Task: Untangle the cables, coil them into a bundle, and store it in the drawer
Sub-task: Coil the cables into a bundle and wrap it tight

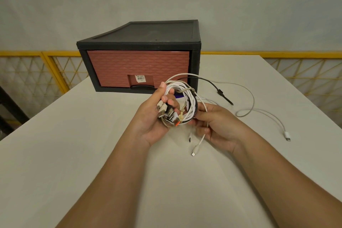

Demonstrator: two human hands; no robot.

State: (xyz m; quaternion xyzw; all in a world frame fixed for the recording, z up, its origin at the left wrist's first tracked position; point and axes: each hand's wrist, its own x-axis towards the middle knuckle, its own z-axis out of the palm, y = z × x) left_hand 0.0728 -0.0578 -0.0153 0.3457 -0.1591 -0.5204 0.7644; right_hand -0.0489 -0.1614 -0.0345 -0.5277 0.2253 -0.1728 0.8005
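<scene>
A coiled bundle of white, grey and black cables (187, 102) hangs in the air above the white table (74, 144). My left hand (155, 116) grips the coil with several plug ends (169, 114) gathered in its fingers. My right hand (214, 126) pinches the coil's lower right side and a white cable whose plug (194, 151) dangles below. Loose tails trail to the right on the table: a black cable end (224, 96) and a grey-white cable with a white plug (287, 136). The brick-red drawer (138, 66) in its black case (196, 50) stands shut behind the coil.
The table's right edge runs diagonally at the right, its left edge at the left. A yellow mesh fence (46, 72) stands beyond the table on both sides. Bare tabletop lies in front of the drawer and near me.
</scene>
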